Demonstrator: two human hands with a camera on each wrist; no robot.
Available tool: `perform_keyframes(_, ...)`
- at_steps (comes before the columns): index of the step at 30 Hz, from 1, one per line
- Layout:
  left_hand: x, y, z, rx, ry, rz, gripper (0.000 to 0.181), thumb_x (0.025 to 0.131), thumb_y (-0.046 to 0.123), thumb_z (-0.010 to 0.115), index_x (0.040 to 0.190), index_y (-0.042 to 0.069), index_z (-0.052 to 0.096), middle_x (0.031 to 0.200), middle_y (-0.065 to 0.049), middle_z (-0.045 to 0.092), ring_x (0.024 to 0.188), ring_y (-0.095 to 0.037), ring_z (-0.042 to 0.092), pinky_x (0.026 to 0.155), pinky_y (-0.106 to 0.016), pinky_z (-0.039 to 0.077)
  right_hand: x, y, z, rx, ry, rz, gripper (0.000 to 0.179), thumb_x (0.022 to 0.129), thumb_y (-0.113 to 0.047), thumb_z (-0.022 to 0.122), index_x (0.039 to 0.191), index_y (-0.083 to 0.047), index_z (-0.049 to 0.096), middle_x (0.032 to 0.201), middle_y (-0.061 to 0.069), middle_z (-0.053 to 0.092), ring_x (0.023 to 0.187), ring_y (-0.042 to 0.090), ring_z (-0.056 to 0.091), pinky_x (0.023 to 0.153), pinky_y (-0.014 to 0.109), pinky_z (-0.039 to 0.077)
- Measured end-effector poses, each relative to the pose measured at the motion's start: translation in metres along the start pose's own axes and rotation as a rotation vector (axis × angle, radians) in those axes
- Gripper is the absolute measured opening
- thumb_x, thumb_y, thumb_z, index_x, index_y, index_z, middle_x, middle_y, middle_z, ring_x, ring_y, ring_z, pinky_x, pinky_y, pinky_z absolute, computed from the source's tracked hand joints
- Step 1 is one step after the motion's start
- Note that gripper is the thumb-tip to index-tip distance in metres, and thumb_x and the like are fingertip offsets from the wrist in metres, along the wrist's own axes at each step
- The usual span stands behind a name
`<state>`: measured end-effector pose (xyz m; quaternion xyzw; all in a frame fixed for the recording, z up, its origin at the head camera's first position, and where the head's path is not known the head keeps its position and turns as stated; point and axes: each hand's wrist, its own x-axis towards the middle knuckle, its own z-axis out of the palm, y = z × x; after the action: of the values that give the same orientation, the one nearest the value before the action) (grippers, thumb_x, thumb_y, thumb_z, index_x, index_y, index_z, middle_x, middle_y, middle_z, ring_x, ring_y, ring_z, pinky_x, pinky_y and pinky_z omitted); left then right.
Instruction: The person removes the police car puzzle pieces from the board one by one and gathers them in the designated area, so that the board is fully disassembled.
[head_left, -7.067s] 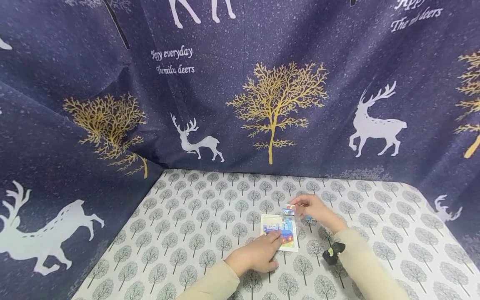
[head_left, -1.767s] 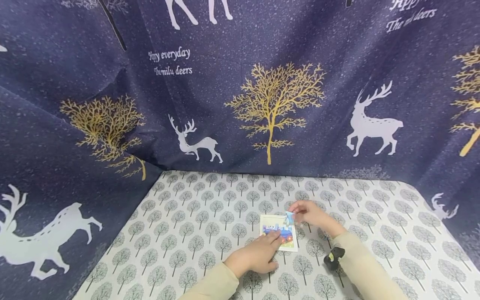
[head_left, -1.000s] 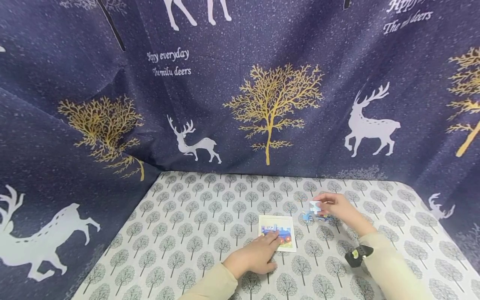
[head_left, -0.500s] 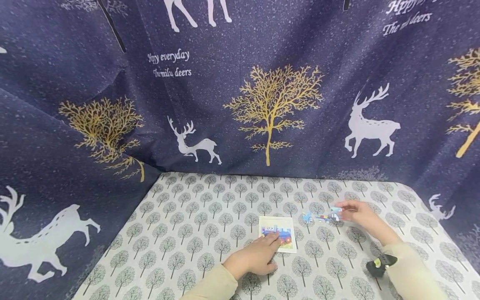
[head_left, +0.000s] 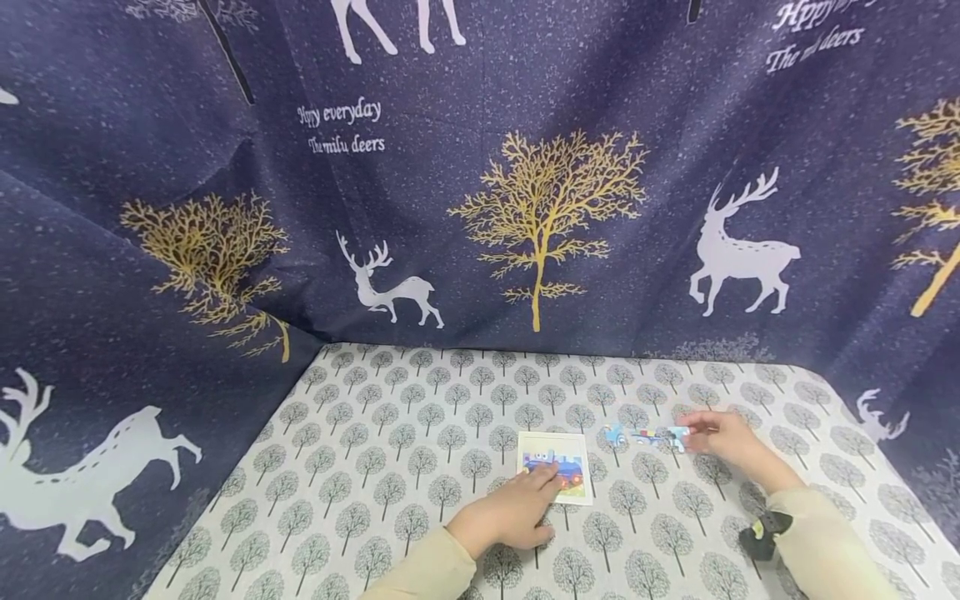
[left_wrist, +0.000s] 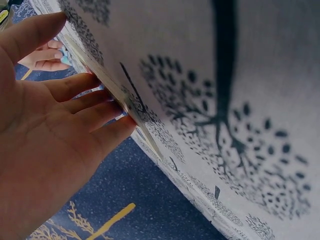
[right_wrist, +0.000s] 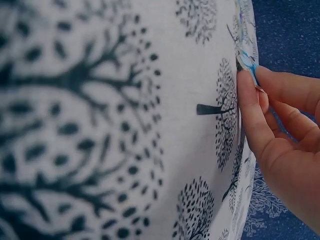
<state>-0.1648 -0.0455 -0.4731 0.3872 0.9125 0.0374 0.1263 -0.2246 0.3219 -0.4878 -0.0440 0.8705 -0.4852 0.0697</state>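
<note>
In the head view my left hand (head_left: pixel 510 510) rests with extended fingers on a white-framed jigsaw puzzle (head_left: pixel 528 442) showing a blue cartoon vehicle. The left wrist view shows the left fingertips (left_wrist: pixel 131 123) against the puzzle's thin board edge. To the right, my right hand (head_left: pixel 723 442) pinches a light-blue puzzle piece (head_left: pixel 677 437) between thumb and fingers, low over the cloth. In the right wrist view the piece (right_wrist: pixel 247 61) sticks out past the thumb and index finger, partly covered by them. The picture's lower part is hidden under the left hand.
Left of the held piece lie a light-blue puzzle piece (head_left: pixel 614 434) and a multicoloured puzzle piece (head_left: pixel 643 436). A tree-print cloth (head_left: pixel 450 392) covers the table. Behind it hangs a dark blue curtain (head_left: pixel 420 183) with deer and trees. A black wrist camera (head_left: pixel 765 536) sits at the right sleeve.
From the puzzle's upper right corner, my right hand has carried the light-blue piece rightward past the loose pieces and lowered it beside them. The left hand has stayed on the puzzle.
</note>
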Motion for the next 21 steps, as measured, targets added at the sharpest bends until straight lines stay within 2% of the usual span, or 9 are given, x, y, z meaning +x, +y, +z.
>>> perform_keyframes(4, -0.0005, 0.0007, -0.0021, -0.005, -0.003, 0.002, 0.071, 0.091, 0.035, 0.062, 0.149, 0.006, 0.033, 0.157, -0.009, 0.026, 0.144, -0.022, 0.025, 0.115, -0.035, 0.027, 0.0023, 0.0028, 0.0005, -0.015, -0.006, -0.023, 0.040, 0.083, 0.000, 0.068, 0.117, 0.018, 0.055, 0.096, 0.019, 0.064, 0.078, 0.022, 0.067, 0.070, 0.029, 0.059)
perform_keyframes(9, -0.0005, 0.0008, -0.0030, 0.005, 0.000, 0.003, 0.071, 0.091, 0.035, 0.063, 0.149, 0.006, 0.033, 0.157, -0.009, 0.026, 0.144, -0.022, 0.025, 0.115, -0.033, 0.027, 0.0042, 0.0034, 0.0007, -0.106, 0.015, -0.037, 0.036, 0.083, -0.002, 0.070, 0.113, 0.015, 0.060, 0.091, 0.014, 0.064, 0.075, 0.020, 0.066, 0.066, 0.027, 0.058)
perform_keyframes(14, -0.0006, -0.0011, -0.0013, -0.025, -0.009, 0.010, 0.070, 0.092, 0.035, 0.062, 0.149, 0.007, 0.033, 0.158, -0.008, 0.024, 0.145, -0.021, 0.023, 0.116, -0.035, 0.026, 0.0058, 0.0034, 0.0001, -0.180, 0.027, -0.026, 0.031, 0.081, -0.004, 0.071, 0.109, 0.009, 0.065, 0.090, 0.011, 0.065, 0.075, 0.017, 0.064, 0.063, 0.025, 0.057)
perform_keyframes(21, -0.0011, 0.0002, -0.0036, -0.030, -0.018, 0.001, 0.070, 0.092, 0.035, 0.062, 0.149, 0.007, 0.033, 0.158, -0.008, 0.024, 0.145, -0.021, 0.022, 0.116, -0.035, 0.026, 0.0053, 0.0018, -0.0010, -0.212, 0.025, -0.038, 0.030, 0.080, -0.005, 0.073, 0.107, 0.008, 0.067, 0.089, 0.010, 0.065, 0.075, 0.019, 0.062, 0.062, 0.025, 0.056)
